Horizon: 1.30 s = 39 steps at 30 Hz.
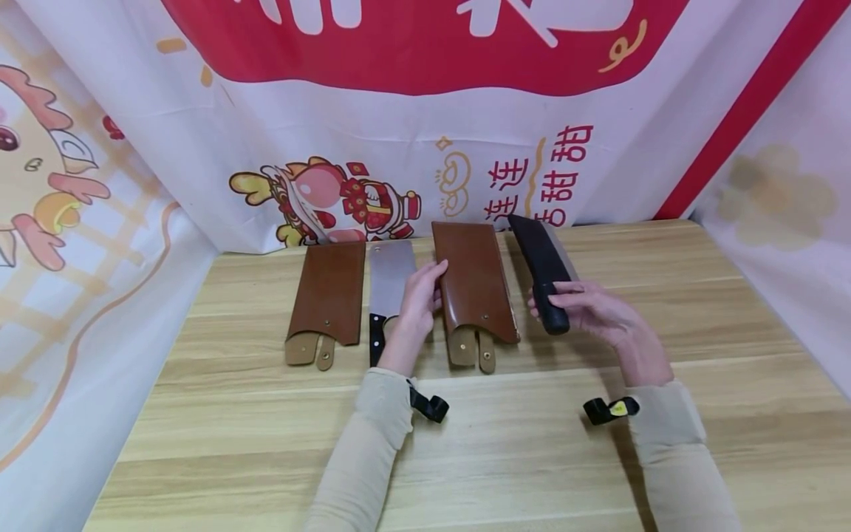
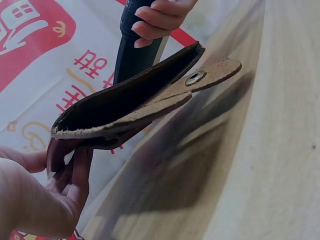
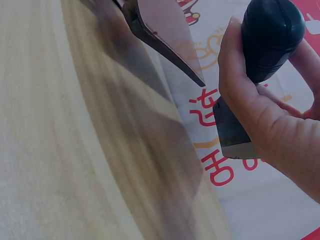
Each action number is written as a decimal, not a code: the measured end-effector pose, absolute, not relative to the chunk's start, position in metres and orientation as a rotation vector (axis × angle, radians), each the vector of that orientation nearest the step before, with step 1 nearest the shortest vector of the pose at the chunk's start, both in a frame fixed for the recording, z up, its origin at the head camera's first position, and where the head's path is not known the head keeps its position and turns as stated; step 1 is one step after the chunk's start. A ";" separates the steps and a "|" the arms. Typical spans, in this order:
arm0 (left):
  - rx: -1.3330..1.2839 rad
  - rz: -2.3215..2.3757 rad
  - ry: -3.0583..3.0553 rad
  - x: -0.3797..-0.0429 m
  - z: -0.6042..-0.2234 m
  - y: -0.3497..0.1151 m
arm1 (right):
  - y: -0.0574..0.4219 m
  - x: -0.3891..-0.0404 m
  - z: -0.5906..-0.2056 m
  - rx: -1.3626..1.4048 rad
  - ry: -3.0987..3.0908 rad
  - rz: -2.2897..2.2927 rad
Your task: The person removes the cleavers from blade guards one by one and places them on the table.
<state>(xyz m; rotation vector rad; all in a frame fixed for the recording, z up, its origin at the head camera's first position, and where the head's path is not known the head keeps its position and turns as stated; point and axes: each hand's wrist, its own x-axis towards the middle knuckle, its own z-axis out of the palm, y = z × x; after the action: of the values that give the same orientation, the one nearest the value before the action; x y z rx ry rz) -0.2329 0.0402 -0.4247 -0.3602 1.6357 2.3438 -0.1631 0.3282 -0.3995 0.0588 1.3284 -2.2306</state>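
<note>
My left hand [image 1: 417,297] grips the left edge of a brown leather knife sheath [image 1: 470,277], tilted up off the table. The left wrist view looks into the sheath's open mouth [image 2: 125,105], where a tan tab and a snap strap [image 2: 220,73] stick out. To its right, my right hand [image 1: 601,314] holds a cleaver [image 1: 535,255] by its black handle [image 3: 272,37]. The cleaver's dark blade points toward the back wall, its paler edge facing right. Blade and sheath are apart.
Left of my left hand lies a second cleaver [image 1: 392,275] with a silver blade and black riveted handle, partly covered by that hand. Beside it is another brown sheath [image 1: 330,288]. A printed cloth [image 1: 412,118] hangs behind the wooden table [image 1: 518,451].
</note>
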 end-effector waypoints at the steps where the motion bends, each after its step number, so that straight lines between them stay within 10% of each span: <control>1: -0.362 2.341 1.635 -0.233 -0.425 0.040 | 0.329 -0.163 -0.400 0.069 1.320 -2.233; 39: -0.362 2.233 1.703 -0.246 -0.442 0.038 | 0.319 -0.168 -0.415 0.079 1.644 -1.962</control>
<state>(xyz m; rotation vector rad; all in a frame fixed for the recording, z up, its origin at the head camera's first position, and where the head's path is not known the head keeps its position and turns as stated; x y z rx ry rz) -0.2455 0.0377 -0.4418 -0.3624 1.7031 2.2326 -0.1683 0.3188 -0.4146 0.0789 1.6442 -1.9619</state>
